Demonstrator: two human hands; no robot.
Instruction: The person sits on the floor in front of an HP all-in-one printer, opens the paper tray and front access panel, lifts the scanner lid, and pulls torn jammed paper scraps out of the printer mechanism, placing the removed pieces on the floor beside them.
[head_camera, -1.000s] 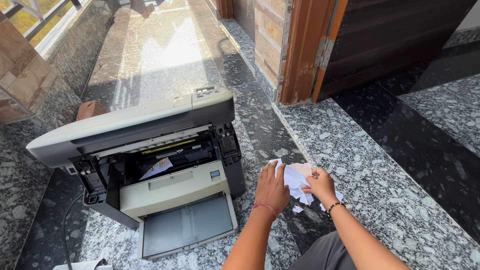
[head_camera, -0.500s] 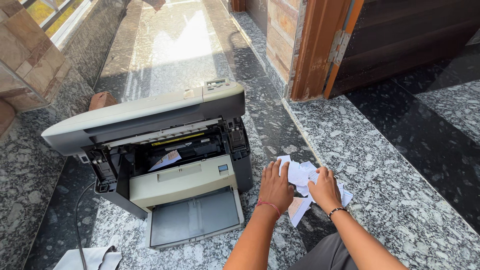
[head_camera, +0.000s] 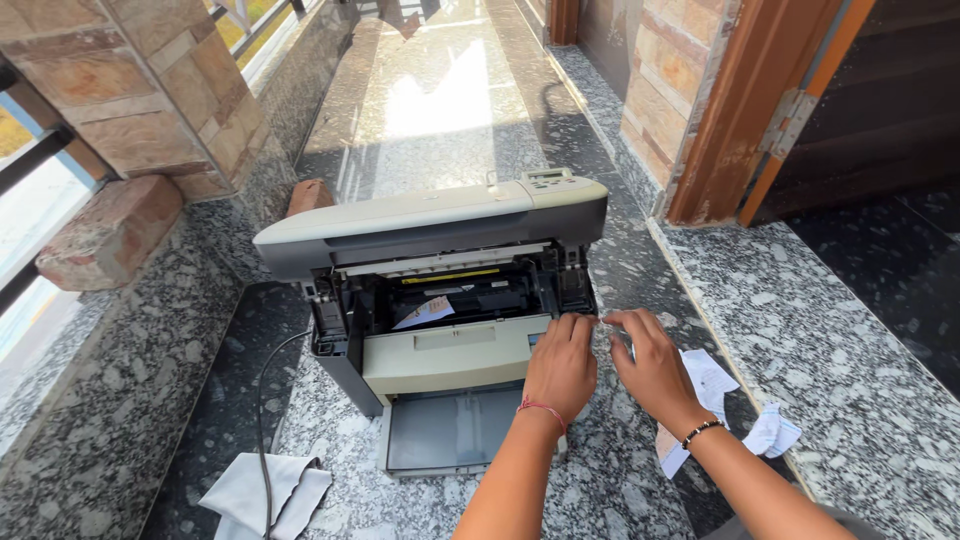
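Printer (head_camera: 440, 290) on a granite floor, cover raised, front tray down. Left hand (head_camera: 562, 368) rests on the printer's front right corner, fingers curled over the edge; right hand (head_camera: 655, 368) hovers just right of it, fingers loosely bent, holding nothing visible. Torn paper (head_camera: 712, 378) lies right of the printer, cloth (head_camera: 265, 492) at its front left. The printer looks rigid and heavy, best gripped under its base; its tray seems fragile.
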